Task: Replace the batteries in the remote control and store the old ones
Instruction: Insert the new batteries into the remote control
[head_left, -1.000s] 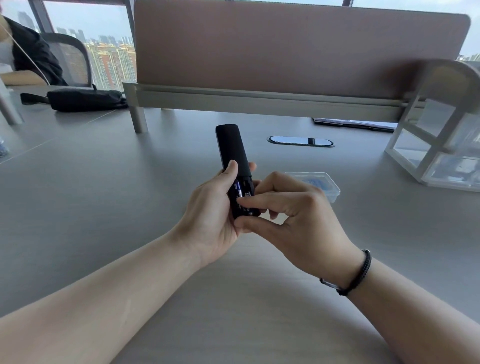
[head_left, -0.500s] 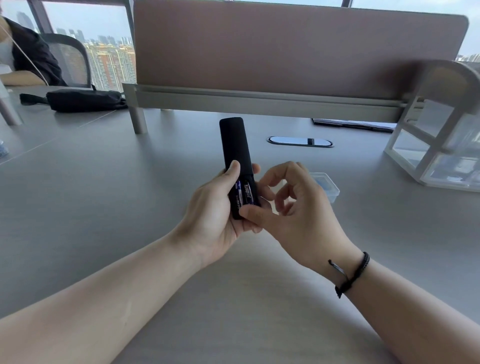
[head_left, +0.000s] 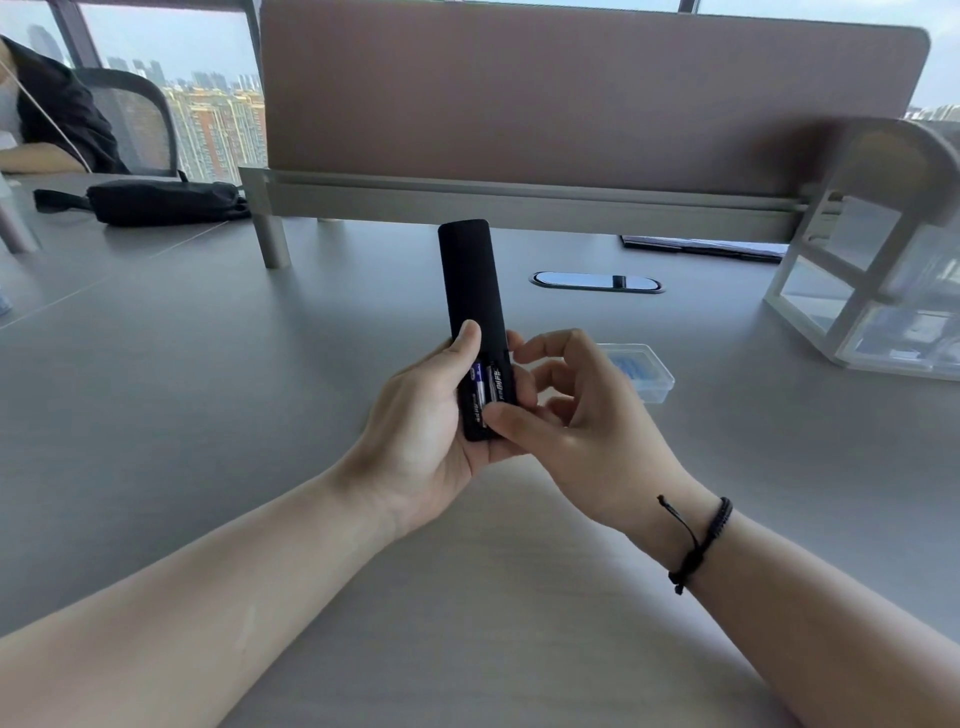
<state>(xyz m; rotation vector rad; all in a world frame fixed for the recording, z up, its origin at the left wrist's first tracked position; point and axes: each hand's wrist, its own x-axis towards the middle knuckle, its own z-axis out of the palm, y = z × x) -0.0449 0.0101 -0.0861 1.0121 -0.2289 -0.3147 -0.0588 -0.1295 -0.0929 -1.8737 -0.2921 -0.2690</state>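
now the right hand (head_left: 582, 410) has lifted, loosely curled, baring two batteries (head_left: 487, 391) in the remote (head_left: 470, 291) the left hand (head_left: 431, 415) grips; removal looks next.

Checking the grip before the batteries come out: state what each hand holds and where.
The left hand grips the slim black remote control around its lower, open battery end. The right hand holds nothing; its thumb rests at that end.
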